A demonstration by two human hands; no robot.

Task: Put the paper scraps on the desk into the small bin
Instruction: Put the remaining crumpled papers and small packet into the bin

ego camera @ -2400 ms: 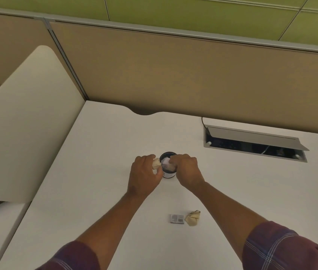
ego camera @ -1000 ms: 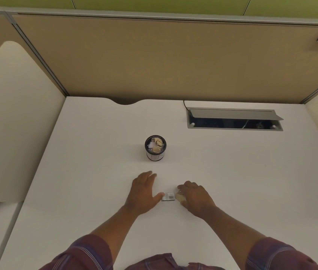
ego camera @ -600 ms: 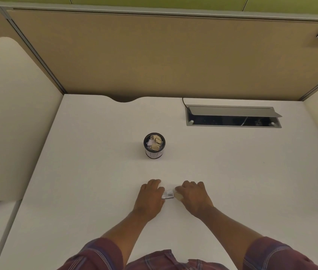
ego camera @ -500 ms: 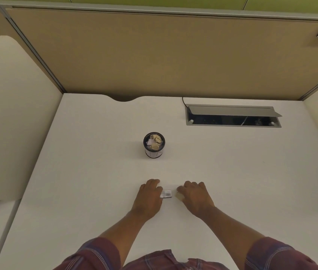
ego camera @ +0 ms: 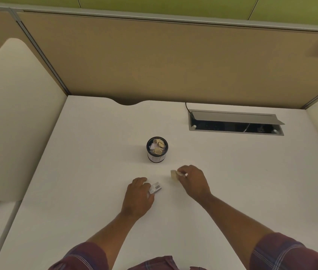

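A small printed scrap (ego camera: 155, 187) is pinched in the grip of the left hand (ego camera: 139, 195), and it looks lifted just off the tabletop (ego camera: 88, 172). A crumpled tan scrap (ego camera: 173, 174) is pinched at the fingertips of the right hand (ego camera: 193, 182), also held above the tabletop. The small bin (ego camera: 157, 149) is standing upright a little way beyond both hands, nearer to the right hand, and no other loose scraps can be seen on the tabletop. The bin is already filled close to its rim with tan and white bits, so a new scrap could be left sitting on the pile and could roll back out. The bin looks small and light, so it could be knocked over if its rim is bumped by a hand. Both scraps are held only by their edges, so one could be dropped on the way, and the mouth is narrow, so it could be missed if both are let go together. The bin is round like a cup, dark at the rim and pale lower down. The tan scrap is soft and wrinkled, the printed scrap is flat and stiff-looking, and the tabletop is smooth, pale and plain
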